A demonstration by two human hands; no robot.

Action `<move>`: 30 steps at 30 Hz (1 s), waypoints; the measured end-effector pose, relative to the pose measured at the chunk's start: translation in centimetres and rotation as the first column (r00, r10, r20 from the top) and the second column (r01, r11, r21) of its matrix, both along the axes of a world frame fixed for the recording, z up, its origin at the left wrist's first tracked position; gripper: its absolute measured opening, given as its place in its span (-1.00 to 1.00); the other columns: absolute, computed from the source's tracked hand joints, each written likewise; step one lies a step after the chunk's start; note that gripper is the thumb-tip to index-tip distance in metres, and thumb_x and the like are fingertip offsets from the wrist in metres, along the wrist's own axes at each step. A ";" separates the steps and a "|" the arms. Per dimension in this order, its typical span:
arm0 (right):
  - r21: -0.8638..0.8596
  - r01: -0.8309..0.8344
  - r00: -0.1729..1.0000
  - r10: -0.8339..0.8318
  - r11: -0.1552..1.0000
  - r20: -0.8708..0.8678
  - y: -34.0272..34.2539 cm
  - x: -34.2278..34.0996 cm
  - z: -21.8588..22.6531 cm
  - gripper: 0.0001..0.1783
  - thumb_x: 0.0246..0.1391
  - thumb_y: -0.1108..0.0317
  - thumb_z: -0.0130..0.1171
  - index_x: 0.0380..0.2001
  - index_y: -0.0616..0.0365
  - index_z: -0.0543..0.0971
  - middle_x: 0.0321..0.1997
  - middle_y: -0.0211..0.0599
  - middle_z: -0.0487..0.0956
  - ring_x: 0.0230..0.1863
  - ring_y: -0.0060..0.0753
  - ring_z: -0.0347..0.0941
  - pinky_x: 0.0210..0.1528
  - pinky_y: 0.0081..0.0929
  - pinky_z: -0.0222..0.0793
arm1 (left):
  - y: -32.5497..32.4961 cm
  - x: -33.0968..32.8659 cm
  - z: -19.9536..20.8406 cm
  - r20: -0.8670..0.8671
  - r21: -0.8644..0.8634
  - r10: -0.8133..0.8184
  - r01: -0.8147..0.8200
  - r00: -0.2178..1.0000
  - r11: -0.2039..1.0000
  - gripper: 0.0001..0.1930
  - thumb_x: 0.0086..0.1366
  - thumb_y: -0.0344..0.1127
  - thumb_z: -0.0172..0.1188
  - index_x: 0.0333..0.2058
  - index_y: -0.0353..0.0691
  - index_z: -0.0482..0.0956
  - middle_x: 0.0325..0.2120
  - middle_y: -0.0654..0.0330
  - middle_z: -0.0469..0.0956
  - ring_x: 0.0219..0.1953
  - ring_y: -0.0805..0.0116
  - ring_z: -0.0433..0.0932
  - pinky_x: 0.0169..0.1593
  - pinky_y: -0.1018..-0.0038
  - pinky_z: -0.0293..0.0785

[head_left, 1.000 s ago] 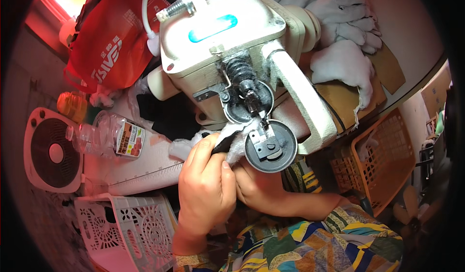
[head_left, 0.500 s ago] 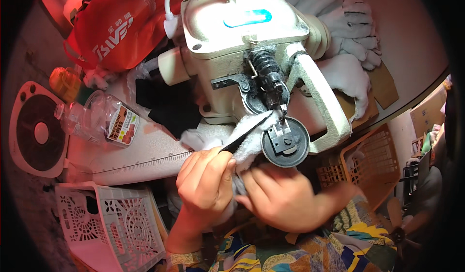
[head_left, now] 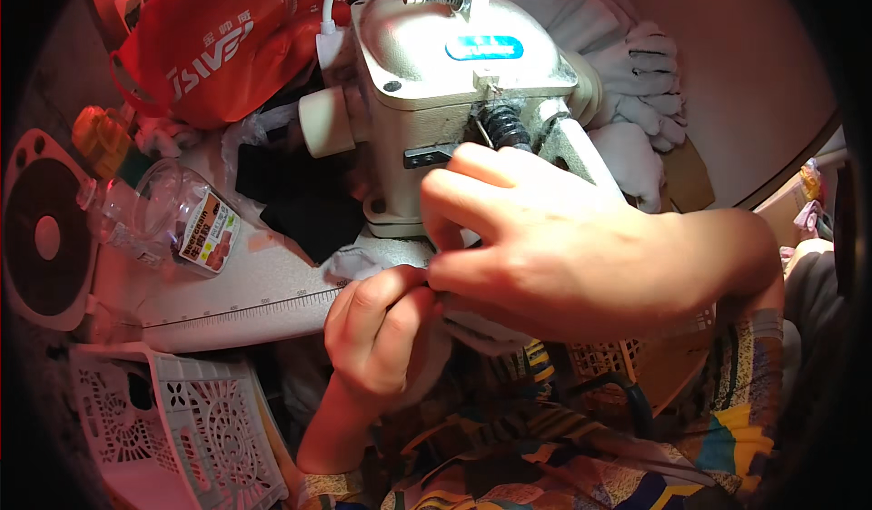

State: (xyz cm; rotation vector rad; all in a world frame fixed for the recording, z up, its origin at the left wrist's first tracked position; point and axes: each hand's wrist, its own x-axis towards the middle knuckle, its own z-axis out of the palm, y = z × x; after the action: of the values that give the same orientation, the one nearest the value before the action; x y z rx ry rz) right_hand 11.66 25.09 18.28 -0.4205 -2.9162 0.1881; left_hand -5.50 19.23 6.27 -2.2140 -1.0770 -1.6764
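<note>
A cream sewing machine (head_left: pixel 445 74), with a spring-wrapped black needle shaft (head_left: pixel 506 127) at its front, stands before me. My right hand (head_left: pixel 545 247) reaches across in front of it, hiding the lower needle parts and the round dark disc. Its thumb and fingers are pinched together beside my left hand; what they grip is hidden. My left hand (head_left: pixel 386 328) is closed on white fluffy fabric (head_left: pixel 354 263), which shows beyond its knuckles and below my right hand. Between the two hands, only a tiny dark bit shows.
White gloves (head_left: pixel 636 74) are heaped right of the machine. At the left lie a clear plastic jar (head_left: pixel 204 228), black cloth (head_left: pixel 300 197) and a red bag (head_left: pixel 241 47), with a round-grilled fan (head_left: pixel 45 237) beyond. Below the table's edge stands a white openwork basket (head_left: pixel 213 419).
My right hand has risen from below the round disc to cover the machine's front, its fingers meeting my left hand. The black strip along the fabric is now mostly hidden. The view has shifted slightly.
</note>
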 end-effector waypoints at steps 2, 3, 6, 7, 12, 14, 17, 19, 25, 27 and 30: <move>0.043 -0.052 0.998 0.051 0.998 0.026 0.7 -0.7 0.1 -0.83 -0.20 0.31 0.24 -0.53 0.14 0.52 -0.29 -0.32 0.33 -0.20 -0.24 0.26 -0.21 -0.35 0.25 | -0.1 -0.3 0.1 0.002 -0.013 -0.004 0.004 1.000 1.000 -0.80 -0.01 -0.50 0.34 -0.38 -0.34 0.53 -0.33 0.03 0.56 -0.43 0.18 0.56 -0.41 0.39 0.47; 0.065 -0.072 0.997 0.070 0.995 0.040 0.8 -0.8 0.0 -0.83 -0.20 0.29 0.24 -0.55 0.13 0.50 -0.30 -0.33 0.32 -0.20 -0.24 0.24 -0.21 -0.34 0.24 | 0.0 -0.4 0.0 0.003 -0.019 -0.013 0.013 1.000 1.000 -0.81 0.00 -0.49 0.35 -0.40 -0.34 0.53 -0.34 0.03 0.56 -0.44 0.18 0.56 -0.42 0.39 0.47; 0.098 -0.057 0.998 0.060 0.993 -0.018 0.8 -0.7 0.1 -0.80 -0.26 0.27 0.25 -0.61 0.11 0.48 -0.31 -0.34 0.32 -0.21 -0.23 0.24 -0.22 -0.31 0.22 | 0.2 -0.2 0.1 0.066 -0.027 -0.030 0.032 0.997 0.999 -0.85 0.05 -0.49 0.32 -0.44 -0.31 0.49 -0.38 0.05 0.56 -0.47 0.18 0.56 -0.44 0.39 0.46; 0.106 -0.054 0.998 0.056 0.993 -0.023 0.9 -0.8 0.2 -0.80 -0.28 0.27 0.26 -0.62 0.11 0.48 -0.31 -0.35 0.33 -0.20 -0.23 0.24 -0.22 -0.30 0.22 | 0.2 -0.2 0.1 0.065 -0.020 -0.030 0.032 0.997 0.999 -0.84 0.06 -0.49 0.32 -0.44 -0.30 0.48 -0.40 0.06 0.56 -0.48 0.19 0.55 -0.45 0.39 0.45; 0.183 -0.005 1.000 0.005 0.983 0.003 1.4 0.6 1.1 -0.82 -0.39 0.33 0.28 -0.70 0.12 0.47 -0.30 -0.35 0.36 -0.16 -0.21 0.28 -0.18 -0.32 0.25 | 0.6 0.1 -0.5 0.076 0.013 -0.032 0.031 0.997 0.999 -0.82 0.11 -0.48 0.31 -0.42 -0.29 0.43 -0.48 0.10 0.53 -0.55 0.22 0.51 -0.49 0.40 0.42; 0.204 -0.030 0.999 0.024 0.978 0.029 1.9 0.6 2.0 -0.84 -0.41 0.39 0.28 -0.71 0.14 0.48 -0.30 -0.34 0.36 -0.14 -0.18 0.29 -0.14 -0.30 0.27 | 0.6 -0.4 -0.8 0.085 0.015 -0.045 0.044 0.995 0.999 -0.82 0.11 -0.48 0.30 -0.42 -0.29 0.43 -0.49 0.11 0.52 -0.55 0.23 0.49 -0.51 0.39 0.40; 0.218 -0.018 0.999 0.009 0.976 0.040 2.3 1.4 1.6 -0.84 -0.38 0.39 0.27 -0.70 0.16 0.47 -0.29 -0.31 0.36 -0.14 -0.15 0.29 -0.11 -0.26 0.28 | 0.7 0.1 -1.0 0.115 0.001 -0.070 0.070 0.991 0.998 -0.83 0.12 -0.48 0.30 -0.42 -0.28 0.43 -0.50 0.11 0.51 -0.56 0.23 0.48 -0.51 0.40 0.39; 0.206 -0.016 0.999 0.006 0.979 0.051 2.4 1.4 1.5 -0.84 -0.36 0.40 0.26 -0.68 0.17 0.47 -0.29 -0.29 0.36 -0.14 -0.14 0.29 -0.09 -0.24 0.28 | 0.7 0.0 -1.0 0.126 -0.019 -0.067 0.070 0.990 0.997 -0.83 0.12 -0.48 0.30 -0.42 -0.27 0.43 -0.50 0.12 0.51 -0.55 0.23 0.48 -0.50 0.40 0.39; 0.237 -0.048 0.998 0.039 0.970 0.040 3.0 1.8 1.5 -0.84 -0.32 0.40 0.26 -0.62 0.17 0.47 -0.28 -0.28 0.35 -0.10 -0.13 0.28 -0.05 -0.23 0.27 | 0.5 -0.3 -1.1 0.141 -0.086 -0.072 0.084 0.987 0.993 -0.81 0.11 -0.48 0.32 -0.42 -0.27 0.44 -0.48 0.11 0.51 -0.52 0.23 0.47 -0.45 0.39 0.41; 0.237 -0.052 0.997 0.039 0.970 0.062 2.9 2.0 1.7 -0.83 -0.31 0.39 0.27 -0.59 0.16 0.48 -0.26 -0.29 0.35 -0.07 -0.12 0.28 -0.04 -0.20 0.27 | 0.6 -0.2 -1.3 0.153 -0.099 -0.079 0.094 0.985 0.991 -0.81 0.10 -0.49 0.33 -0.42 -0.27 0.44 -0.47 0.10 0.51 -0.52 0.22 0.48 -0.44 0.39 0.41; 0.225 -0.071 0.996 0.057 0.972 0.070 2.7 2.2 1.5 -0.82 -0.31 0.37 0.28 -0.57 0.15 0.50 -0.23 -0.29 0.35 -0.03 -0.12 0.27 -0.01 -0.16 0.26 | 0.6 -0.1 -1.5 0.170 -0.107 -0.078 0.097 0.982 0.990 -0.80 0.10 -0.49 0.33 -0.43 -0.27 0.43 -0.47 0.08 0.52 -0.51 0.22 0.48 -0.44 0.40 0.41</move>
State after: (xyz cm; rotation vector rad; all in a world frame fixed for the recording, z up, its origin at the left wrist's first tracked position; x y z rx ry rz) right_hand 13.88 27.83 19.78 -0.3006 -2.9682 -0.1529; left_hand -5.57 19.87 4.79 -2.2546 -1.1579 -1.9109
